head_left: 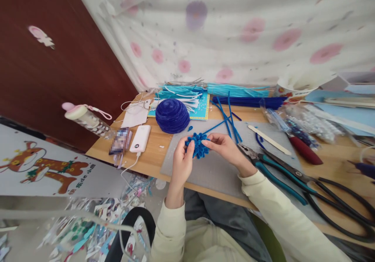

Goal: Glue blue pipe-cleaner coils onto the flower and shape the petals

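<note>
A bright blue flower of looped pipe cleaner petals [199, 146] is held above the front part of the grey mat [175, 158]. My left hand [183, 160] grips its left side, thumb on the petals. The fingers of my right hand [224, 148] pinch at its right side. A blue stem [216, 126] runs up and right from behind the flower. Just behind the hands sits a dark blue coiled dome [172, 116]. Loose blue pipe cleaners [231, 121] lie crossed on the mat.
Pliers [272, 176], large scissors [310, 183] and a wooden stick [269, 140] lie to the right. A white power bank [140, 139] and a bottle [88, 119] are at the left. Pipe cleaner bundles [249, 101] line the back; a paper bucket [295, 90] stands back right.
</note>
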Available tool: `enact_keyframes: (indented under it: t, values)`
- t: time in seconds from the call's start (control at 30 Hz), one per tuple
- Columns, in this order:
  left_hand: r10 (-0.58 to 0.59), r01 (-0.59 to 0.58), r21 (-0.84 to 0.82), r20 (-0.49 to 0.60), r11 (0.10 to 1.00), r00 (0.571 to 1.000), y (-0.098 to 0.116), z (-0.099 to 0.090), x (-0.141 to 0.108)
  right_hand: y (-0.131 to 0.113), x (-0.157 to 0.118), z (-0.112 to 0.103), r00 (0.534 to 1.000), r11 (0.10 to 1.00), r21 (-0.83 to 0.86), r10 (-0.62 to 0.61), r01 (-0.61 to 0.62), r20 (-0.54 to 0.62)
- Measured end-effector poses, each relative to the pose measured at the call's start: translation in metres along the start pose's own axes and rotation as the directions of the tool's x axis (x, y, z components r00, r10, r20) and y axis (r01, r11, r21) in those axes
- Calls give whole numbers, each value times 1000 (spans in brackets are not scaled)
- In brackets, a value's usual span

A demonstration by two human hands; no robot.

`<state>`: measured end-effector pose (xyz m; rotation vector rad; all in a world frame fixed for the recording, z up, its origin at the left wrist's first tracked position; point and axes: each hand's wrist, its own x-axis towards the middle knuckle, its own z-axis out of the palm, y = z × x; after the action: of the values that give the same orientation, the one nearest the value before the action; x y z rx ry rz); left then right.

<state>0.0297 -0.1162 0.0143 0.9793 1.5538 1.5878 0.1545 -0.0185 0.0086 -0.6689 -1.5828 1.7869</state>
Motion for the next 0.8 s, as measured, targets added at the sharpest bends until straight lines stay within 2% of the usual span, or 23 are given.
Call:
enact_keyframes:
  t: [0.23, 0.43, 0.5, 0.8]
  values:
    - [-3, 3, -39, -2, 999, 1000, 0, -1, 0, 3, 1, -3, 999, 1000, -24, -4, 5, 36]
    - [-140, 142, -69, 26, 987, 990, 0, 1, 1, -5, -3, 0, 992, 994, -56, 95, -90, 86]
    - [-155, 158, -75, 50, 985, 987, 0, 1, 1, -6, -4, 1, 992, 994, -71, 86, -80, 88]
    - [-98, 100, -52, 40, 994, 994, -5, 1, -1, 8, 0, -2, 993, 997, -70, 44, -36, 109]
